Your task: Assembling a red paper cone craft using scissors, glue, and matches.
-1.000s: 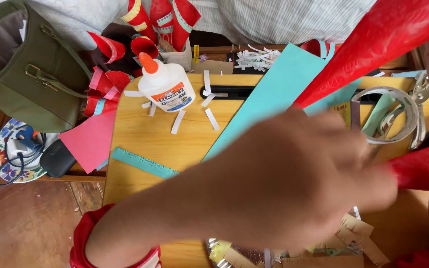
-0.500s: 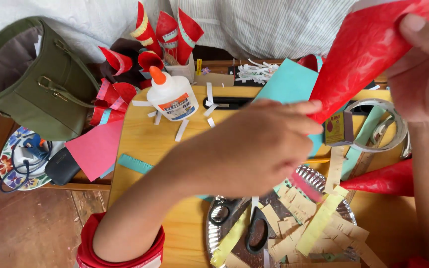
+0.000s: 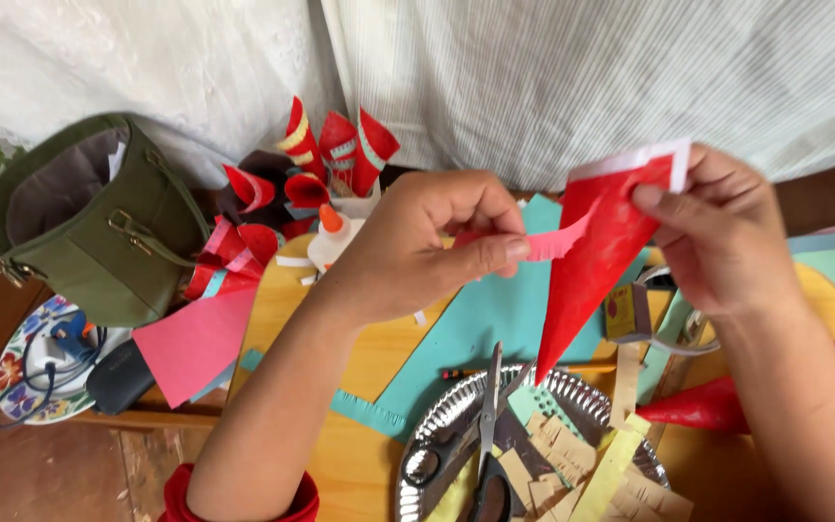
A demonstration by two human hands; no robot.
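Having pulled back, left hand (image 3: 417,246) is pinching a pink fringed paper strip (image 3: 558,242), pointing toward three o'clock at the red paper cone (image 3: 596,256) that right hand (image 3: 727,237) fingers are gripping.

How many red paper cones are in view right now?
5: one red cone held by the right hand, three decorated cones standing upright by the curtain, one lying cone at the right edge. Others may be hidden.

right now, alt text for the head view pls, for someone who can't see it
Two bare hands hold craft paper above a cluttered wooden table: the right hand pinches a red paper cone while the left hand holds a pink fringed strip against it. Scissors lie on a silver tray below.
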